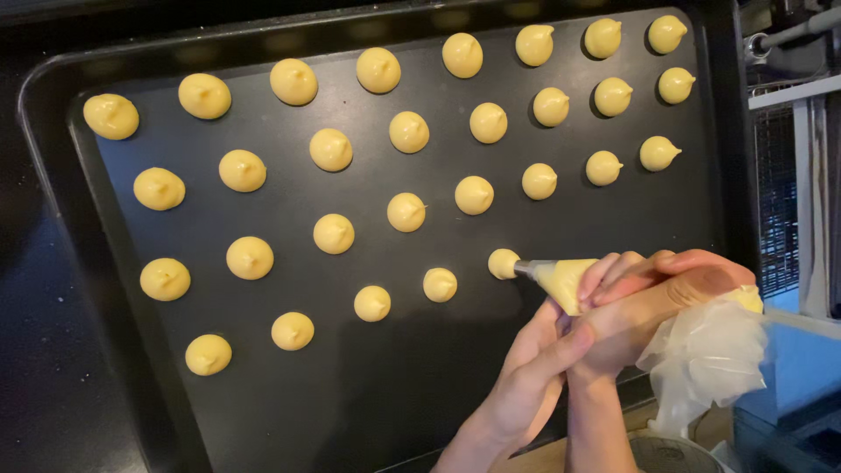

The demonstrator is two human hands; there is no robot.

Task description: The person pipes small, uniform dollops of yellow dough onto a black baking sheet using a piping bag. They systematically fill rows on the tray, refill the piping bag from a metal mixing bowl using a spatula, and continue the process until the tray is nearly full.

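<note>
Item: soft clear plastic piping bag of yellow batter (569, 280), which I judge squashy, gripped by my right hand (657, 302) fingers closed mid-body, my left hand (534, 368) fingers steadying beneath, metal nozzle (524, 268) beyond fingertips on black baking tray (420, 385).

We see a clear piping bag (613, 289) half full of yellow batter, lying nearly level over the tray's (53, 175) lower right, its twisted loose end bunched at the right. Its metal tip (526, 268) touches a small fresh mound (503, 264). The dark tray holds slanting rows of round yellow mounds, each with a little peak, well apart from one another.
</note>
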